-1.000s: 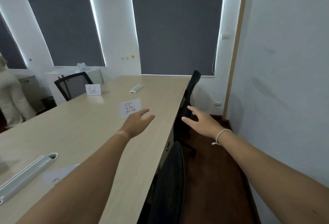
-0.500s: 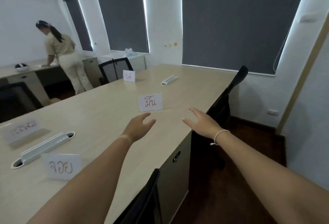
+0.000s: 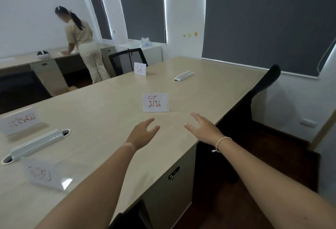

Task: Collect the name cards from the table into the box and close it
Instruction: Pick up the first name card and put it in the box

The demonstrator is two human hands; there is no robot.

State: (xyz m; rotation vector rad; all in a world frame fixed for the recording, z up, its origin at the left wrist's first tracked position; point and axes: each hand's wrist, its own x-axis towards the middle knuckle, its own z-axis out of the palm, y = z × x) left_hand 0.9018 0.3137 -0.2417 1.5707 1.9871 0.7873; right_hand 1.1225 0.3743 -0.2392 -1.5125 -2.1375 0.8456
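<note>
Several white folded name cards with red writing stand on the long beige table (image 3: 101,112). One card (image 3: 155,102) stands just beyond my hands. Another card (image 3: 140,69) is at the far edge, one (image 3: 19,121) at the left, and one (image 3: 45,175) near me on the left. My left hand (image 3: 143,132) and my right hand (image 3: 203,126) are both stretched out over the table, fingers spread, holding nothing, a short way before the nearest card. No box is in view.
Two grey cable covers (image 3: 36,145) (image 3: 183,76) are set into the table. Black chairs stand at the far side (image 3: 127,61) and the right side (image 3: 261,87). A person (image 3: 81,43) stands at a side desk at the back left.
The view has swung left and closer to the table, bringing more cards and the person into sight. Both hands stay outstretched and empty, now nearer the middle card.
</note>
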